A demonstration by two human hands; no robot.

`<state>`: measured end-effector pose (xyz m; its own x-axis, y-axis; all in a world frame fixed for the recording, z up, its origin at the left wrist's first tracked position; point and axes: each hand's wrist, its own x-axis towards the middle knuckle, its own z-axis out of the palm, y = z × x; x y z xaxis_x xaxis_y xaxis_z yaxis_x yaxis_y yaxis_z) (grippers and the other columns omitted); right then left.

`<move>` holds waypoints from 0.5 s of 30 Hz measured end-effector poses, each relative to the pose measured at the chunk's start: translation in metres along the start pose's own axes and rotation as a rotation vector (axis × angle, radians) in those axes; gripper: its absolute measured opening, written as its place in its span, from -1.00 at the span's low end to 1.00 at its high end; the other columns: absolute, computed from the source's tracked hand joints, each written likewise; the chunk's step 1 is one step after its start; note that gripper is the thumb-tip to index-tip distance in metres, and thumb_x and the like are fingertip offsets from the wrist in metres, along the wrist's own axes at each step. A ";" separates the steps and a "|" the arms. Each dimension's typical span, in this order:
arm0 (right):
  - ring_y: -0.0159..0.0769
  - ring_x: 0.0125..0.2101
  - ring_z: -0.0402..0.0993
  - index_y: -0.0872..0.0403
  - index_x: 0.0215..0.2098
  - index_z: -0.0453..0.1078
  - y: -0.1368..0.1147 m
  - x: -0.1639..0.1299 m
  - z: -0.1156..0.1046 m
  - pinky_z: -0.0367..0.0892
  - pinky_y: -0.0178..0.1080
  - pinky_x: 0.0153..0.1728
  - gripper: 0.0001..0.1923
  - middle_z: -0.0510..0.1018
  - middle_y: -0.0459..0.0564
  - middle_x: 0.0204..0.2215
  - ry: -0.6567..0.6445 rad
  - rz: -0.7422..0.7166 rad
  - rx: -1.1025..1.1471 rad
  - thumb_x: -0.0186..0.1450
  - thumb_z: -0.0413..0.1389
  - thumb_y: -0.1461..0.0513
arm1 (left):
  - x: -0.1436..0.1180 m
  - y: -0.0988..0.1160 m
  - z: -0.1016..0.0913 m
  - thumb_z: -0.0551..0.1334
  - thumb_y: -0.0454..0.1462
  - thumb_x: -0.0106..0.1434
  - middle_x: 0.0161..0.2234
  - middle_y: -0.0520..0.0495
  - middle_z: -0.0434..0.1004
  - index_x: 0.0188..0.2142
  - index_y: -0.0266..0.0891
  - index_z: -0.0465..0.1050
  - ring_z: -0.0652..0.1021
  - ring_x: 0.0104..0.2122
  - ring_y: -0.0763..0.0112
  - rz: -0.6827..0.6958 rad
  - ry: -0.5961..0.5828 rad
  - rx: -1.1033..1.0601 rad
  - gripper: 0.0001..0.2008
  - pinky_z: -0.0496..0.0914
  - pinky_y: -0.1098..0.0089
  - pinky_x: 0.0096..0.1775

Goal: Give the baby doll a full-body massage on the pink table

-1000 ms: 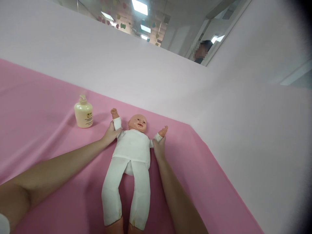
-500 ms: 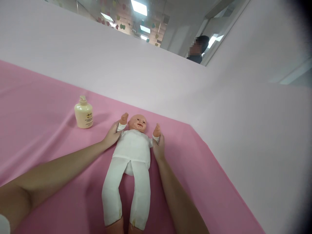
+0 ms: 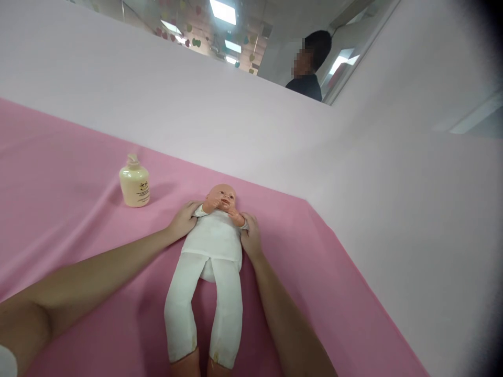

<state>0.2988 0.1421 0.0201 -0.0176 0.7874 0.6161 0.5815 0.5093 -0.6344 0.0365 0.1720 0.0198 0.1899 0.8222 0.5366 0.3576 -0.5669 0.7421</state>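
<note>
A baby doll (image 3: 214, 238) with a white cloth body lies face up on the pink sheet, its head away from me and its feet at the bottom edge of the view. My left hand (image 3: 185, 219) is closed around the doll's arm on the left side. On the other side, my right hand (image 3: 250, 234) grips the doll's other arm near the cuff. Both of the doll's bare hands are bent inward over its chin and upper chest. Part of my fingers is hidden behind the doll's sleeves.
A cream-coloured pump bottle (image 3: 134, 183) stands upright on the pink sheet (image 3: 70, 173), left of the doll. A white wall (image 3: 220, 115) rises behind and to the right. Above it, a window or mirror shows ceiling lights and a person (image 3: 310, 63) in dark clothing.
The doll's arms have swung inward, from raised beside its head to bent across its chin. My hands have turned inward with them. The person behind the glass has shifted left.
</note>
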 end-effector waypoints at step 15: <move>-0.13 -0.14 0.51 -0.16 0.26 -0.08 0.071 0.002 0.002 0.53 0.01 -0.20 -0.25 0.38 0.07 -0.01 0.494 0.530 0.389 0.13 0.05 0.18 | 0.009 -0.027 -0.005 0.27 -0.25 0.07 -0.32 0.02 0.33 -0.20 -0.13 0.17 0.48 -0.29 0.33 -0.557 0.560 -0.732 -0.66 0.44 0.26 -0.25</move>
<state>0.3380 0.1804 -0.0249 0.5934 0.7597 0.2660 0.0868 0.2681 -0.9595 0.0245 0.1947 0.0064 -0.3429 0.9392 0.0181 -0.4050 -0.1652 0.8993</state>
